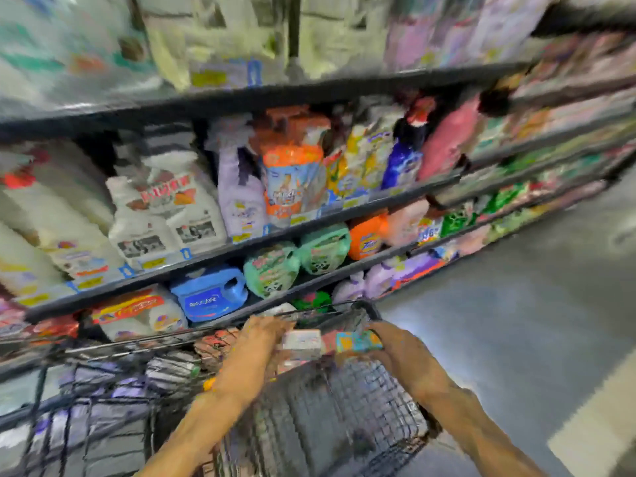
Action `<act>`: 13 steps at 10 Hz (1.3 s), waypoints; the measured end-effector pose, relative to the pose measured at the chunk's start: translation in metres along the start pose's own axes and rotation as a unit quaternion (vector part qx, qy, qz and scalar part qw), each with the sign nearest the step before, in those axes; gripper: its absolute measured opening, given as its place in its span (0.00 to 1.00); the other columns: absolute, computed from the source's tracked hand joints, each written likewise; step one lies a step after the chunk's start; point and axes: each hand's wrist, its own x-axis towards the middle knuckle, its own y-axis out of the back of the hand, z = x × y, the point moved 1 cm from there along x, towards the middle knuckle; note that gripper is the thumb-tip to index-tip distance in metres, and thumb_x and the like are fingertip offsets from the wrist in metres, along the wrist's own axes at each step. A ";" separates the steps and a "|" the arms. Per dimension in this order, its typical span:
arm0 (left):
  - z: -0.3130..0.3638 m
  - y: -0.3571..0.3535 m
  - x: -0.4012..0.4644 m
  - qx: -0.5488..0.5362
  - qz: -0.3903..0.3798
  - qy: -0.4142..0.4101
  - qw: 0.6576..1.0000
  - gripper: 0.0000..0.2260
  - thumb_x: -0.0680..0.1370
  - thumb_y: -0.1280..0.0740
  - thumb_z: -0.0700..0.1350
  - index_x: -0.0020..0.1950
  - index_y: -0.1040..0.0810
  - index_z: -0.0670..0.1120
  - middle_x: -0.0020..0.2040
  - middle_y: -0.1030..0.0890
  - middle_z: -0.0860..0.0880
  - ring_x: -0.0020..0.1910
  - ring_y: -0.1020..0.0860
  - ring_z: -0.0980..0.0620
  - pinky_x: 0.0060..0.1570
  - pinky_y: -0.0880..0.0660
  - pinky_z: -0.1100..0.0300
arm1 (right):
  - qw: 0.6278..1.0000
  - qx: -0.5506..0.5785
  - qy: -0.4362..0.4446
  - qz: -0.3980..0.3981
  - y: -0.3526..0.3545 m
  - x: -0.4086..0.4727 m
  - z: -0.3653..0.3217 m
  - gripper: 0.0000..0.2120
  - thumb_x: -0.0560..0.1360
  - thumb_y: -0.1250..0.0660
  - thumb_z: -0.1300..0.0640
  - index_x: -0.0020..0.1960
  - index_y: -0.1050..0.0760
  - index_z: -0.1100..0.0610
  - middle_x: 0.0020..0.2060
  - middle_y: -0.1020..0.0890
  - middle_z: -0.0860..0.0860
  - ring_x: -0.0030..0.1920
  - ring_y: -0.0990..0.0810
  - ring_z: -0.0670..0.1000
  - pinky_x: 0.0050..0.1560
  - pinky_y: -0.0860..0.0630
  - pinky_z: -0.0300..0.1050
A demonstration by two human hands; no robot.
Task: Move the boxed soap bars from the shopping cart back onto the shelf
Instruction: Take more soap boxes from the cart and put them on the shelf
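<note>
Two hands reach into the far end of the shopping cart, and the frame is heavily blurred, so fine detail is uncertain. On the left, the left hand lies against a pale boxed soap bar, fingers seemingly wrapped over its near end, though the smear makes the grip hard to read for sure. Just beside it to the right, the right hand holds a brightly printed blue and orange box, its fingers curled round the box's right end. Both boxes sit at the cart's rim, close under the lowest shelf of detergent jugs. The step in hand looks like the pick-up: boxes gripped but not yet carried out. The next move calls for lifting them clear of the wire rim and finding the soap section, which I cannot pick out among these blurred shelves.
</note>
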 end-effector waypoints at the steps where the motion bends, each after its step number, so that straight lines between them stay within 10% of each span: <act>1: 0.072 0.039 0.043 0.038 -0.011 -0.096 0.995 0.08 0.76 0.30 0.57 0.47 0.21 0.53 0.44 0.18 0.52 0.45 0.21 0.53 0.42 0.28 0.58 | 0.999 0.001 -0.015 0.051 0.054 -0.028 0.007 0.17 0.74 0.27 0.50 0.62 0.26 0.46 0.53 0.19 0.42 0.49 0.24 0.36 0.50 0.35 0.22; 3: 0.173 0.048 0.096 0.014 -0.027 -0.173 0.984 0.15 0.70 0.30 0.55 0.54 0.19 0.52 0.48 0.19 0.53 0.47 0.25 0.53 0.44 0.29 0.58 | 0.988 -0.008 -0.054 0.146 0.168 -0.095 0.024 0.19 0.73 0.27 0.54 0.63 0.26 0.48 0.53 0.20 0.44 0.53 0.21 0.48 0.51 0.27 0.42; 6: 0.377 0.017 0.161 0.020 -0.081 -0.304 0.949 0.10 0.70 0.24 0.50 0.49 0.18 0.49 0.38 0.22 0.55 0.38 0.26 0.59 0.37 0.33 0.70 | 0.961 0.008 -0.115 0.251 0.302 -0.212 0.119 0.16 0.75 0.29 0.57 0.61 0.25 0.49 0.50 0.21 0.40 0.48 0.25 0.40 0.48 0.34 0.25; 7: 0.432 -0.016 0.182 0.055 -0.081 -0.333 0.938 0.17 0.69 0.29 0.58 0.54 0.19 0.54 0.46 0.19 0.54 0.46 0.22 0.52 0.43 0.28 0.57 | 0.950 0.018 -0.134 0.281 0.338 -0.244 0.168 0.16 0.75 0.29 0.56 0.62 0.25 0.50 0.51 0.21 0.42 0.49 0.23 0.44 0.47 0.34 0.25; 10: 0.600 -0.103 0.248 0.047 -0.073 -0.386 0.918 0.16 0.73 0.25 0.50 0.60 0.20 0.52 0.53 0.19 0.53 0.51 0.23 0.52 0.44 0.34 0.61 | 0.936 0.007 -0.165 0.310 0.446 -0.300 0.303 0.15 0.75 0.30 0.51 0.61 0.26 0.44 0.51 0.19 0.42 0.50 0.21 0.46 0.54 0.24 0.48; 13: 0.702 -0.160 0.339 0.023 -0.081 -0.396 0.914 0.16 0.74 0.25 0.47 0.61 0.20 0.49 0.53 0.19 0.52 0.50 0.22 0.55 0.45 0.29 0.66 | 0.920 0.000 -0.198 0.339 0.536 -0.290 0.404 0.16 0.76 0.30 0.54 0.63 0.25 0.47 0.52 0.18 0.45 0.50 0.20 0.48 0.52 0.23 0.50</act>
